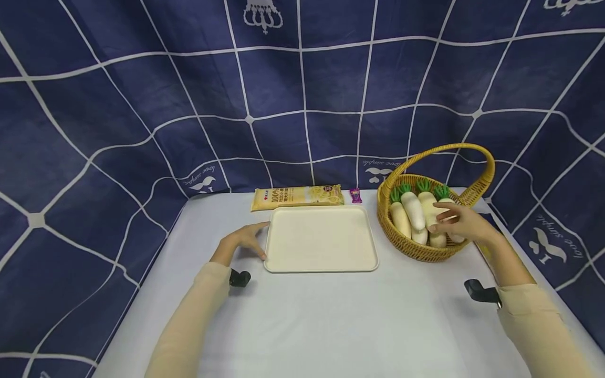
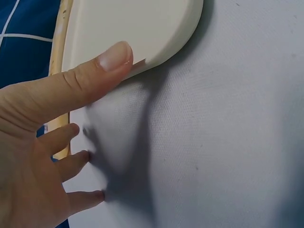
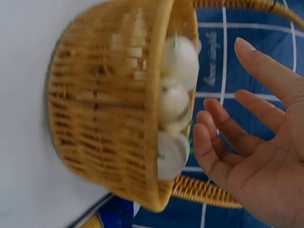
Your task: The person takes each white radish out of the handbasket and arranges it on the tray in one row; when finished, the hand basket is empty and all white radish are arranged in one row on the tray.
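Observation:
A cream rectangular tray (image 1: 321, 239) lies on the table, with my left hand (image 1: 240, 239) at its left side. In the left wrist view the thumb (image 2: 80, 83) reaches over a rounded corner of the tray, while the other fingers are spread beside it. At the right stands a wicker basket (image 1: 418, 253) with a tall hoop handle, filled with several white radishes (image 1: 414, 211) with green tops. My right hand (image 1: 467, 223) hovers over the basket's right part, fingers loosely bent. The right wrist view shows this hand holding nothing, apart from the radishes' pale ends (image 3: 175, 102).
Behind the tray lies a yellow noodle packet (image 1: 298, 196), with a small purple wrapped sweet (image 1: 355, 196) to its right. Partly hidden under the right forearm is a flat packet (image 1: 486, 257). Blue checked cloth (image 1: 331, 131) hangs along the table's back and sides.

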The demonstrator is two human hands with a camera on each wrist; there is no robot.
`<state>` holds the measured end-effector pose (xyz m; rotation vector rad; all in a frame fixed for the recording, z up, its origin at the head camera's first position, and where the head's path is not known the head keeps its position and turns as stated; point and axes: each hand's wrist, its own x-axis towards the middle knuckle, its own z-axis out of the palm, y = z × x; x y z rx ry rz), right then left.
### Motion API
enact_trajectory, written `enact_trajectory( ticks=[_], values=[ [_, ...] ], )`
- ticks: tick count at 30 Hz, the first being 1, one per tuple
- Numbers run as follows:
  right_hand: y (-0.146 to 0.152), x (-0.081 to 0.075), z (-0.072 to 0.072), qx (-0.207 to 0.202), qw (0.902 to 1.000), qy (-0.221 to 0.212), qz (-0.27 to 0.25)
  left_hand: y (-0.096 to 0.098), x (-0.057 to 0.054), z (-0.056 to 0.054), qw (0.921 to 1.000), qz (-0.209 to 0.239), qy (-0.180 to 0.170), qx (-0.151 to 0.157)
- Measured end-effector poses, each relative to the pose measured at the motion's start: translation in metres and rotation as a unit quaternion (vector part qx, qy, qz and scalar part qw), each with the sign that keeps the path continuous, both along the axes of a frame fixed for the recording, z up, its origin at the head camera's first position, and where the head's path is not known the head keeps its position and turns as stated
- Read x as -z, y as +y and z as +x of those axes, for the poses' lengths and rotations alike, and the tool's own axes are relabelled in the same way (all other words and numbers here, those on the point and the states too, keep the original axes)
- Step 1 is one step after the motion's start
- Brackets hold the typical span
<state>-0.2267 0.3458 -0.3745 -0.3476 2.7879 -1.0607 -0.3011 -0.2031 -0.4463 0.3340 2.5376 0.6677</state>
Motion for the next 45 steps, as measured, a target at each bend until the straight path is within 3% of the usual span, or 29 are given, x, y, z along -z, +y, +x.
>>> enact_trajectory(
  ticks=[6,13,27,37,45],
  values=[
    [0.016,0.001,-0.016,0.014,0.9989,-0.011,0.042,0.004,-0.001,-0.002,0.9995,-0.023,-0.018,-0.011],
    [0.010,0.001,-0.038,0.027,0.9961,-0.028,0.080,0.005,-0.001,0.000,0.9990,-0.033,-0.021,-0.021],
    [-0.016,-0.003,-0.070,0.016,0.9959,-0.041,0.078,0.009,0.002,-0.002,0.9977,-0.058,-0.017,-0.031],
    [-0.026,0.000,-0.082,0.007,0.9960,-0.056,0.069,0.011,0.000,-0.002,0.9971,-0.066,-0.021,-0.032],
    [-0.031,0.000,-0.086,0.002,0.9932,-0.042,0.109,0.011,0.000,-0.002,0.9970,-0.069,-0.018,-0.031]
  ],
)
